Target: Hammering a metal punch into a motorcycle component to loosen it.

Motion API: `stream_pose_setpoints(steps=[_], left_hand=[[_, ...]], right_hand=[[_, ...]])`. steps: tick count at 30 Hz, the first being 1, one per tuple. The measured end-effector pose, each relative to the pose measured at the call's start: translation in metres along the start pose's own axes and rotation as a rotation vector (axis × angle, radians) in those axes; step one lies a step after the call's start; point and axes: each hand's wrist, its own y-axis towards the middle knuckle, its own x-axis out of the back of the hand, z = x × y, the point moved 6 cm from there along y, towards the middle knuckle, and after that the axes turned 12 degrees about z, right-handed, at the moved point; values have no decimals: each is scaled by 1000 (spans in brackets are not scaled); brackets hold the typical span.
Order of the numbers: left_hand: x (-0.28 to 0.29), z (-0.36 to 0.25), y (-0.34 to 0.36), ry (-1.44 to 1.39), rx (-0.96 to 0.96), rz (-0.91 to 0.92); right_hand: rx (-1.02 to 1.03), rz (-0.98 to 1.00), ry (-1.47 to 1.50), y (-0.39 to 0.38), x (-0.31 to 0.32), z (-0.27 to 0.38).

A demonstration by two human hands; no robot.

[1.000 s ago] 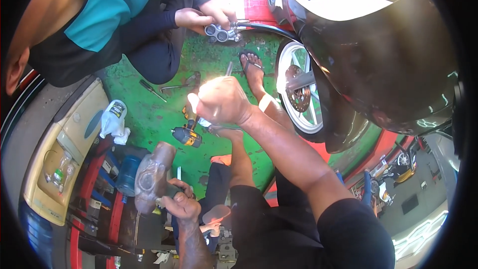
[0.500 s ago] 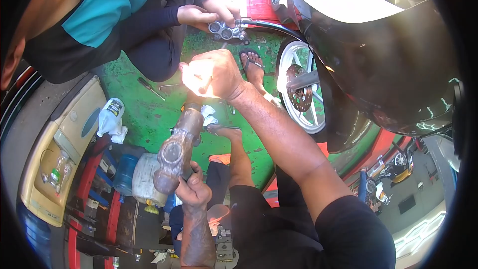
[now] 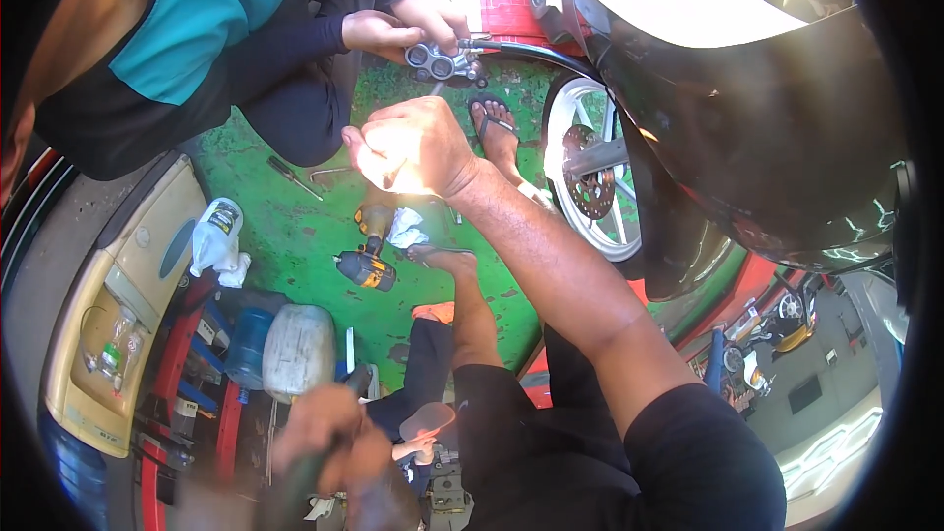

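Note:
My left hand [image 3: 324,428], motion-blurred at the lower middle, is closed on a dark hammer handle [image 3: 315,467]; the hammer's head is smeared. My right hand [image 3: 408,147] is a sunlit fist at the centre; what it grips is unclear. Just beyond it, a co-worker's hands [image 3: 379,34] hold a silver brake caliper [image 3: 433,61] on a black hose [image 3: 521,47]. Below my right hand a yellow and black drill [image 3: 366,268] lies on the floor beside a white cloth [image 3: 405,231].
A co-worker [image 3: 187,29] crouches at upper left. A wheel with brake disc [image 3: 590,172] and dark bodywork [image 3: 747,118] stand right. A screwdriver [image 3: 293,177] lies on the green floor. Left are a white bottle [image 3: 214,236], beige panel [image 3: 118,305] and jugs [image 3: 295,344].
My right hand has moved up and left since a second ago. The hammer rose toward it, then swung down to the lower edge with my left hand, uncovering the drill again.

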Motion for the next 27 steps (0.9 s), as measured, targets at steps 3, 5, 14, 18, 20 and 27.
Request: stream_pose_setpoints(steps=[3,5,14,18,20,27], left_hand=[[-38,-7,6,556,-261,565],[-14,44,9,963,143,526],[86,45,-83,816,479,75],[112,47,-100,1063,675,155],[116,53,-107,1130,730,207],[68,66,-108,931,371,442]], right_hand=[[17,-4,-24,0,-4,-2],[19,29,-44,-4,-8,-5],[-77,362,90,-68,-35,20],[-335,434,142,-78,-55,46],[-466,464,288,-93,-47,53],[-1154,254,578,-191,-39,-16]])
